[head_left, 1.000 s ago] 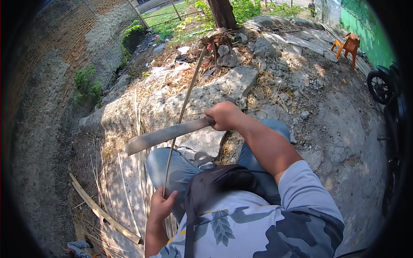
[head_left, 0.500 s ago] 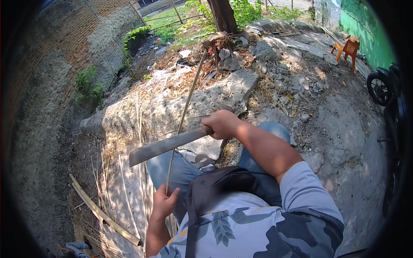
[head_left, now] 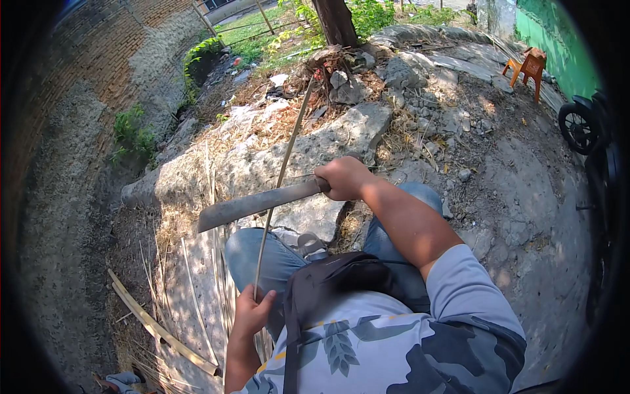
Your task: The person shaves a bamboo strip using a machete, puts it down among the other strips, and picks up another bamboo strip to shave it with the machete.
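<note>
A long, thin bamboo strip [head_left: 287, 157] slants away from me, its near end pinched between the thumb and fingers of my left hand [head_left: 251, 314] beside my left knee. My right hand [head_left: 344, 178] is wrapped round the handle of a machete [head_left: 259, 205] above my knees. The broad, dull grey blade points left and lies across the strip, roughly midway along it. Whether the edge bites into the strip cannot be made out. The strip's far end reaches toward the rubble by the tree.
Split bamboo pieces [head_left: 161, 331] and thin strips [head_left: 197, 295] lie on the ground to my left. A broken concrete slab [head_left: 328, 141] spans the ground ahead. Beyond it stands a tree trunk [head_left: 336, 23]. An orange plastic chair [head_left: 530, 69] and a black wheel [head_left: 579, 128] are at right.
The machete and my right hand have shifted slightly farther away along the strip. My left hand keeps its hold on the near end.
</note>
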`<act>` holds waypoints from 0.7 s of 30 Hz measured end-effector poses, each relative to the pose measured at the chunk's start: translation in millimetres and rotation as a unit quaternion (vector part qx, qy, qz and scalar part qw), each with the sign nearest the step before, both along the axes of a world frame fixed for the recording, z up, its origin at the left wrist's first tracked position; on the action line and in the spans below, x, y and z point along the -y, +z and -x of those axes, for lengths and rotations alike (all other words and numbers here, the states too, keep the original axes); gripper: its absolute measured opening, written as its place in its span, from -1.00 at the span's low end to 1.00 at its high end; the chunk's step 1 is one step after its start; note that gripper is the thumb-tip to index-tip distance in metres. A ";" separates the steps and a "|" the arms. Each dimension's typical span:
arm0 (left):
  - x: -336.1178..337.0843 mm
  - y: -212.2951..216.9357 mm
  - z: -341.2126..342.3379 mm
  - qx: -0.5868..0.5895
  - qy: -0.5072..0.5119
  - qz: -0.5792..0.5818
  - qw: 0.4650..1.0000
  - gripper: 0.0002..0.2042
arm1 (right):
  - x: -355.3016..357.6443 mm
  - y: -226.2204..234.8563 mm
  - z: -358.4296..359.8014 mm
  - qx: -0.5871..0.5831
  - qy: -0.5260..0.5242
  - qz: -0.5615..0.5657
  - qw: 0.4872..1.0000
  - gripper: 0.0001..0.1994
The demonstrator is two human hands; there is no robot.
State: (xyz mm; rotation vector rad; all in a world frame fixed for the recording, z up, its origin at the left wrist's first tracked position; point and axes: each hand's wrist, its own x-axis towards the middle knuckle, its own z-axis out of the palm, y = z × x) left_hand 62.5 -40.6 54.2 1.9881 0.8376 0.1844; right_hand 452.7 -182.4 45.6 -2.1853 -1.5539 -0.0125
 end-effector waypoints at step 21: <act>1.4 -13.6 9.5 -0.007 0.012 -0.014 1.000 -0.66 | -2.5 9.1 11.1 -0.069 -0.023 0.060 0.996 -0.83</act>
